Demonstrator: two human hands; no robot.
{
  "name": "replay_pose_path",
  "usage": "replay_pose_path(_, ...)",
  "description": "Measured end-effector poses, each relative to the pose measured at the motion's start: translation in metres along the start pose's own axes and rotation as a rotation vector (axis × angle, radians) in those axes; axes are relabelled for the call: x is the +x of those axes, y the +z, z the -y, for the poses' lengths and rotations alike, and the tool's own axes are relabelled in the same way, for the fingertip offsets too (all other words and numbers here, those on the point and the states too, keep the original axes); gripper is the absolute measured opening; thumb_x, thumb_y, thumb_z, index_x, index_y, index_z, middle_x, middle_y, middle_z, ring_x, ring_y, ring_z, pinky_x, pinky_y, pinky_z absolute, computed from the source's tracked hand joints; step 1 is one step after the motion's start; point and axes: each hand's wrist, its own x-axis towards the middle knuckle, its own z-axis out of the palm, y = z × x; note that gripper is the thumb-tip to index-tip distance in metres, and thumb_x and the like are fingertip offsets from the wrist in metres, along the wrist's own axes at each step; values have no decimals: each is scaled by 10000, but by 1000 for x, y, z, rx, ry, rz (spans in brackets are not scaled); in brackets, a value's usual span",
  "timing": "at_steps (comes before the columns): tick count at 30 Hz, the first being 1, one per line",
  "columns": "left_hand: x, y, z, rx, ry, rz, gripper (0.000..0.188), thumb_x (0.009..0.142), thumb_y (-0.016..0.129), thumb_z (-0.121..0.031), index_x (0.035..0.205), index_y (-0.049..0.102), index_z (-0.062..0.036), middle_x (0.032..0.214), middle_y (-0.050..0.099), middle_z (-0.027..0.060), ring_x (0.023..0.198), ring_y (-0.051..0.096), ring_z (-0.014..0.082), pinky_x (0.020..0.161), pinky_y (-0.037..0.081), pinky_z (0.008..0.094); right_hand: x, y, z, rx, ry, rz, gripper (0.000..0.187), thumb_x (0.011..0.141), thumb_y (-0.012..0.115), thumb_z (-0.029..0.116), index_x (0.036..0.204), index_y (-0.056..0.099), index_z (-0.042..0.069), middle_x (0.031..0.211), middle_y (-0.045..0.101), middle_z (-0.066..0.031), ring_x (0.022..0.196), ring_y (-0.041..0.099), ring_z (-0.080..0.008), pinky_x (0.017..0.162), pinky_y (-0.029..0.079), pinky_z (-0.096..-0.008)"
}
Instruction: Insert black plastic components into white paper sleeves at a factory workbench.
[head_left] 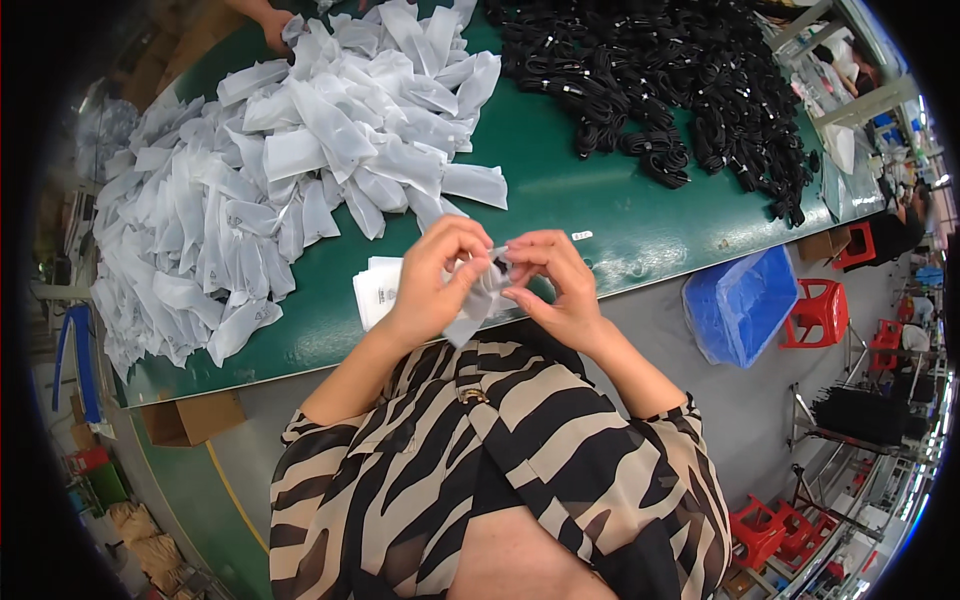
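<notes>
A small translucent plastic bag (470, 318) hangs between my two hands, over the front edge of the green table. My left hand (442, 275) grips one side of the bag with bent fingers. At the bag's mouth, the fingers of my right hand (552, 275) pinch the other side. Something dark shows inside the opening, too small to make out. Partly behind my left hand lies a stack of white printed papers (375, 292). Beyond it spreads a big heap of filled whitish bags (330, 130), and to the right is a pile of coiled black cables (650, 80).
The green table (560, 200) runs across in front of me. Past its right front edge stand a blue bin (745, 305) with a plastic liner and a red stool (818, 315). A cardboard box (195, 418) sits below the left edge. Another person's hand (275, 28) reaches in at the far left.
</notes>
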Motion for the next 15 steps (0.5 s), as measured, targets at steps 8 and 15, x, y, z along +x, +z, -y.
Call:
replay_pose_path(8, 75, -106, -7, -97, 150, -690, 248, 978, 613, -85, 1215, 627, -11, 1149, 624, 36, 994, 575, 132, 865, 474, 274, 53, -57, -52, -591, 9, -358, 308, 889, 694, 34, 1192, 679, 86, 1043, 613, -91, 695, 593, -159, 626, 508, -287)
replay_pose_path(15, 9, -27, 13, 465, 179, -96, 265, 835, 738, -79, 1077, 646, -22, 1071, 623, 136, 931, 622, 302, 815, 506, 373, 92, -81, -100, -1110, 112, -239, 279, 870, 750, 288, 1059, 651, 108, 982, 557, -143, 738, 649, -340, 631, 545, -428)
